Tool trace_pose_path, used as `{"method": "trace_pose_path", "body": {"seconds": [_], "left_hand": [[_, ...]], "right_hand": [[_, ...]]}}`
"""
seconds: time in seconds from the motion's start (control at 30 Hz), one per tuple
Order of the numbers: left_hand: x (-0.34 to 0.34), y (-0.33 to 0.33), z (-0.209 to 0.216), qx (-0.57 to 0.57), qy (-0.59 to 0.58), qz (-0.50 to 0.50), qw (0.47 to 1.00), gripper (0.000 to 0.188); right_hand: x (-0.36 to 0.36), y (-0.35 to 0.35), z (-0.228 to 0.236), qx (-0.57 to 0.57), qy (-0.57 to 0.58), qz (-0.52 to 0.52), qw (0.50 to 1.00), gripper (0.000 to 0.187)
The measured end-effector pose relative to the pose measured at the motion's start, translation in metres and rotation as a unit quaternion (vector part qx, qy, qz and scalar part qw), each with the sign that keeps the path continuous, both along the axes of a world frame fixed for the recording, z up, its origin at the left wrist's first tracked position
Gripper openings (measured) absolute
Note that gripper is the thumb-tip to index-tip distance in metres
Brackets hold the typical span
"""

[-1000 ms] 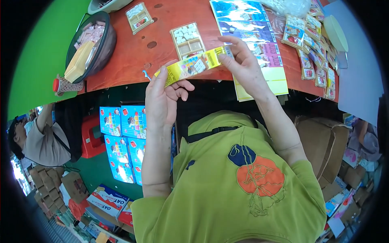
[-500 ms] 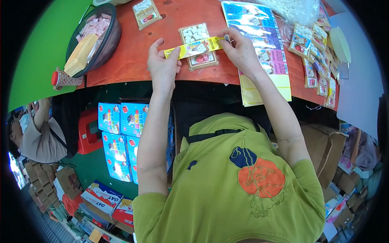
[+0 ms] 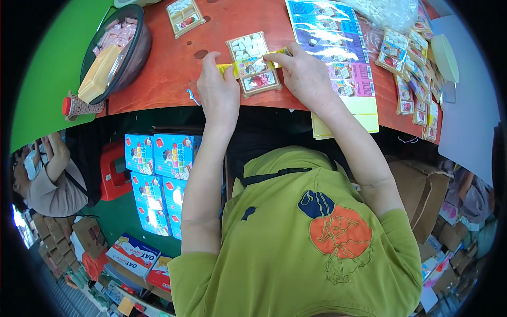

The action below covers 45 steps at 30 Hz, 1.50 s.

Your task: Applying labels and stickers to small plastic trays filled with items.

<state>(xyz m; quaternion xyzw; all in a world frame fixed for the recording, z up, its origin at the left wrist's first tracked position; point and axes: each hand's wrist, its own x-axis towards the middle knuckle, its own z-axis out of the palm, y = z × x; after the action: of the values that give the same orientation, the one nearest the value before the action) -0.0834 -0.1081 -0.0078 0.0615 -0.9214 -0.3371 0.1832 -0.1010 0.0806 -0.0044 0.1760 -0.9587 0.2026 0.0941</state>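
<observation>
A tan plastic tray [image 3: 260,82] lies on the red table with white cubes [image 3: 247,45] in its far part and a red-pictured piece in its near part. Across its middle runs a yellow printed sticker strip [image 3: 251,66], its middle down against the tray. My left hand [image 3: 217,98] is at the strip's left end, which sits between thumb and forefinger. From the right, my right hand [image 3: 310,76] has fingertips on the strip, one pressing near the tray's right edge; its right end sticks up beside them.
Sticker sheets [image 3: 343,55] lie to the right, beside a pile of packed trays [image 3: 393,50] and a bag of white pieces [image 3: 385,13]. At the left stand a dark basin [image 3: 140,53] with pink pieces and a red-capped jar [image 3: 79,104]. Another tray [image 3: 185,18] lies farther back.
The yellow strip has gone from stretched above the tray to lying against it. My right hand has moved left and nearer, its fingers onto the strip. A blue-white scrap now shows beside my left hand.
</observation>
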Motion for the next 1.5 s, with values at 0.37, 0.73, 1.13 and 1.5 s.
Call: {"method": "trace_pose_path", "body": {"seconds": [0.37, 0.73, 1.13, 1.5], "left_hand": [[0.101, -0.008, -0.042, 0.620, -0.124, 0.095, 0.769, 0.018], [0.093, 0.030, -0.029, 0.725, -0.054, 0.070, 0.683, 0.027], [0.101, 0.013, -0.021, 0.691, -0.248, -0.026, 0.679, 0.029], [0.134, -0.003, -0.023, 0.644, -0.261, -0.109, 0.711, 0.028]], "right_hand": [[0.040, -0.003, -0.002, -0.035, 0.014, 0.098, 0.994, 0.033], [0.047, -0.005, -0.005, -0.016, 0.011, 0.096, 0.995, 0.032], [0.052, 0.008, -0.005, -0.076, -0.053, 0.117, 0.989, 0.031], [0.057, 0.037, 0.027, -0.369, -0.309, 0.109, 0.870, 0.018]]}}
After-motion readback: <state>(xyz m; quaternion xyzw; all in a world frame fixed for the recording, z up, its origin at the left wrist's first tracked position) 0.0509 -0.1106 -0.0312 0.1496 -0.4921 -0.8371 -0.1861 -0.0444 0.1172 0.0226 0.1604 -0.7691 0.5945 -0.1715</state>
